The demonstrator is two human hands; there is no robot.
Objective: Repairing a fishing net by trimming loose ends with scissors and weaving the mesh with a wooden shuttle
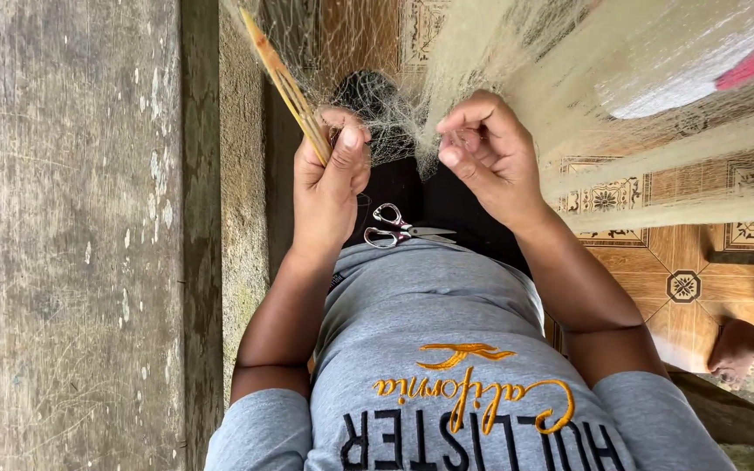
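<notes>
**Here: fishing net under repair, 2 hands at the mesh**

Item 1. Left hand: closed around a netting needle, a slim, flat shuttle of yellowish bamboo or wood with a slotted body, slanting up and away from the fist. The thumb lay pressed along its lower end.

Item 2. Right hand: fingers curled, forefinger and thumb pinched narrow on a few strands of the net, just beside the left hand.

Item 3. Fishing net: fine, pale, translucent monofilament mesh, draped from the top of the view in gathered folds and bunched between the 2 hands. A darker, denser patch of mesh sat behind the left thumb. By judgement the mending was mid-course at this spot; how much of the net was already mended and how much remained could not be told, as no hole or finished seam showed clearly.

Item 4. Scissors: small, steel, looped handles, blades closed, lying untouched on the lap below the hands.

Item 5. Grey T-shirt: soft knit, printed front.

Item 6. Wooden beam: weathered, grey, flecked with pale spots, on the person's left side.

Item 7. Patterned floor tiles: brown, glossy, ornamented.

Item 8. Pale bundle with a red-pink edge, seen through the net; kind unclear.
</notes>
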